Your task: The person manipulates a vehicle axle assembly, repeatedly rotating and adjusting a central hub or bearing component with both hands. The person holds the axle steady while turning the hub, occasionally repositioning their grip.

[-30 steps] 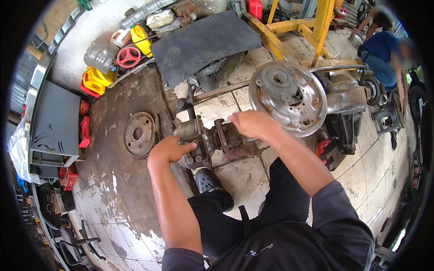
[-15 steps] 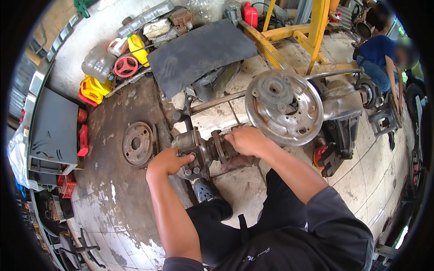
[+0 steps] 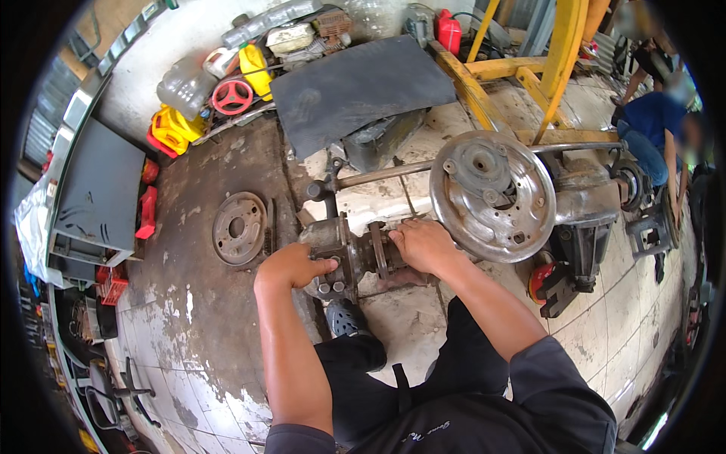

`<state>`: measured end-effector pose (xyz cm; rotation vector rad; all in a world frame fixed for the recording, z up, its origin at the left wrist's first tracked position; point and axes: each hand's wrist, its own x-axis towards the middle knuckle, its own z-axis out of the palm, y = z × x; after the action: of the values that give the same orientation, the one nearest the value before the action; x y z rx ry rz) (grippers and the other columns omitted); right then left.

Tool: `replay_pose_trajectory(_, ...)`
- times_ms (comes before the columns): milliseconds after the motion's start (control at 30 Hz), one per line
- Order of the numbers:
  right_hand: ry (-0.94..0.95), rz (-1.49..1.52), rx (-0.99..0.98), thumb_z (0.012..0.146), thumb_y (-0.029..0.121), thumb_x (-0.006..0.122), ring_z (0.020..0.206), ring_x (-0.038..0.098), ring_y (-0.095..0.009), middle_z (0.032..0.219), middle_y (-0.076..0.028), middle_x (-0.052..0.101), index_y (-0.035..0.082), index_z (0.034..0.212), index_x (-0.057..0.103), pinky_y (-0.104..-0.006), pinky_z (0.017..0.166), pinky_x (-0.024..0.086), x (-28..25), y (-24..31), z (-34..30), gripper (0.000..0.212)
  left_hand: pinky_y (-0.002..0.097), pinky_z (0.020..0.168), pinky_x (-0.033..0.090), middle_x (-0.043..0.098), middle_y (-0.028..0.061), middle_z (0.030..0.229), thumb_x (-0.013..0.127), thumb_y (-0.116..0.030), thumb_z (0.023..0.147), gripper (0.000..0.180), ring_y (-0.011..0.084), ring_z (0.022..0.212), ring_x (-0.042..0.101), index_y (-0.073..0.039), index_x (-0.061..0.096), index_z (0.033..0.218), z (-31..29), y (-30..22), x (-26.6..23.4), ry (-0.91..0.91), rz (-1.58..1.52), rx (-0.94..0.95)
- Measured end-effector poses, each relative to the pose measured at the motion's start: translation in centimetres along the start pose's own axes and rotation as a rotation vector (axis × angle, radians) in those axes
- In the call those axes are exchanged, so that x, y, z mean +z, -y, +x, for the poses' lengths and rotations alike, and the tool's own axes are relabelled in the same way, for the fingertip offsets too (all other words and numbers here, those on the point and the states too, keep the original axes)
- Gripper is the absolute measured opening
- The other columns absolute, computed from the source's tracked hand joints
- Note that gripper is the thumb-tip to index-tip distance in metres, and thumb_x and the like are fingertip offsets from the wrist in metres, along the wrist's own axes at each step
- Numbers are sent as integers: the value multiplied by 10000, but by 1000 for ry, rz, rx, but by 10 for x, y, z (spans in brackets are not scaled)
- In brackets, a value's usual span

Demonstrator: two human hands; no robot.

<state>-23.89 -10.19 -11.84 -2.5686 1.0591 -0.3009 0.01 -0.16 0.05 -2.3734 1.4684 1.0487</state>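
Our left hand [image 3: 291, 266] lies over the greasy grey metal housing [image 3: 324, 234], thumb stretched out just above 2 shiny hexagonal bolt heads [image 3: 331, 287]. Our right hand [image 3: 425, 245] bends over the far side of the housing's rusty brown flanged end [image 3: 379, 253]. The fingertips of both are hidden, so we cannot tell how firmly either one grips. The housing sits between our hands, beside the right edge of the dark stained floor patch [image 3: 178, 219]; our grey perforated clog [image 3: 346, 318] is at its near side. A round silver metal plate [image 3: 538, 198] crowds our right hand, and a rusty steel rod [image 3: 386, 173] bars the far side. A brown ring-shaped metal plate [image 3: 240, 206] lies left, inside that patch; beyond the rod is a black flat sheet [image 3: 363, 94].
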Motion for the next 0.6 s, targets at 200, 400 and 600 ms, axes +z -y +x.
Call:
replay_pose_trajectory(200, 58, 81, -23, 1013, 320, 367, 945, 640, -341, 964, -182, 690, 1, 931, 682, -443, 862, 479, -15, 15, -3, 455, 439, 936, 468, 625, 263, 1184, 690, -585, 789, 745, 389, 1133, 592, 39, 619, 1191, 1, 12, 2, 22, -59, -8)
replay_pose_trajectory(400, 117, 14, 0, 1010, 318, 369, 907, 645, -366, 916, -193, 691, 4, 880, 691, -461, 827, 490, -8, 13, 6, 468, 428, 964, 455, 599, 241, 1252, 658, -644, 788, 824, 368, 1186, 569, 28, 582, 1260, -3, 3, -2, 33, -3, -28)
replay_pose_trajectory(600, 155, 38, 55, 1011, 346, 361, 863, 662, -374, 888, -192, 699, 1, 822, 692, -480, 797, 503, -8, 6, 3, 514, 436, 963, 450, 610, 272, 1210, 679, -583, 798, 785, 393, 1166, 572, 51, 574, 1249, 0, -3, -5, 80, -9, -22)
